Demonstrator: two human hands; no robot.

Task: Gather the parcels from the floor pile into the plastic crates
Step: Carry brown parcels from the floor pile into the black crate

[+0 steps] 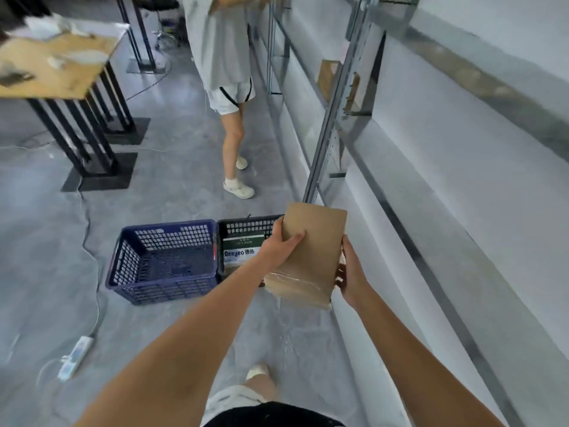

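I hold a brown cardboard parcel (311, 251) with clear tape on its near end between both hands, in the air above the floor. My left hand (281, 246) grips its left edge with the thumb on top. My right hand (349, 271) grips its right side. Just beyond the parcel two plastic crates stand side by side on the floor. The blue crate (160, 263) on the left holds nothing I can see. The black crate (237, 224) on the right holds a green box and a white box marked Deeyeo (241, 254). The parcel hides the black crate's right part.
Another person (228, 87) stands beyond the crates holding a cardboard box. A metal shelving rack (326, 134) runs along the white wall at right. A wooden table on black legs (61, 72) is at left. A power strip and cables (75, 357) lie on the grey floor.
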